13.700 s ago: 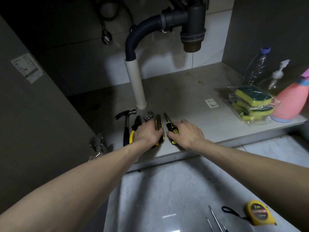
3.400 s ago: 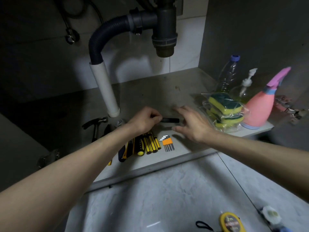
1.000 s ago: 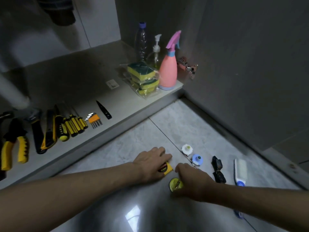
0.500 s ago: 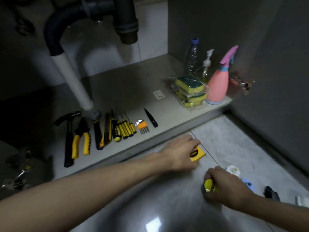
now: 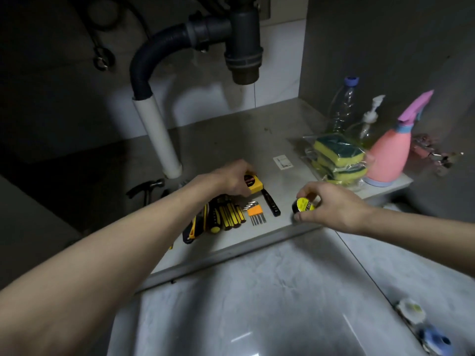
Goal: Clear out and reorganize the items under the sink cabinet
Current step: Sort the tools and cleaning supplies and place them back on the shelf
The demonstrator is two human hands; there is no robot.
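Along the front edge of the cabinet floor (image 5: 290, 119), bare shelf is lying open between the black utility knife (image 5: 270, 203) and the pack of sponges (image 5: 338, 160), and more bare surface is stretching back behind them toward the white drain pipe (image 5: 159, 136) and the grey trap (image 5: 243, 44) hanging overhead. The right end of the shelf is taken up by the pink spray bottle (image 5: 390, 158), the pump dispenser (image 5: 370, 119) and the clear bottle (image 5: 343, 104), all standing upright near the side wall. To the left, a row of tools is lying side by side: the hammer (image 5: 146, 187), the yellow-handled screwdrivers (image 5: 228, 214) and the orange hex key set (image 5: 255, 213).

Both forearms are reaching forward over the tiled floor (image 5: 270, 291). The left hand (image 5: 231, 179) is hovering palm down over the shelf, its fingers curling round the yellow tape measure (image 5: 253, 183), which is sitting just behind the tip of the knife and above the screwdrivers. The right hand (image 5: 331, 205) is coming in from the right at the shelf's lip, thumb and fingers pinching a roll of tape with a yellow label (image 5: 303, 204), held on edge just right of the knife, above the open stretch of shelf.

On the tiles at the lower right, two small round items (image 5: 424, 325) are lying blurred.
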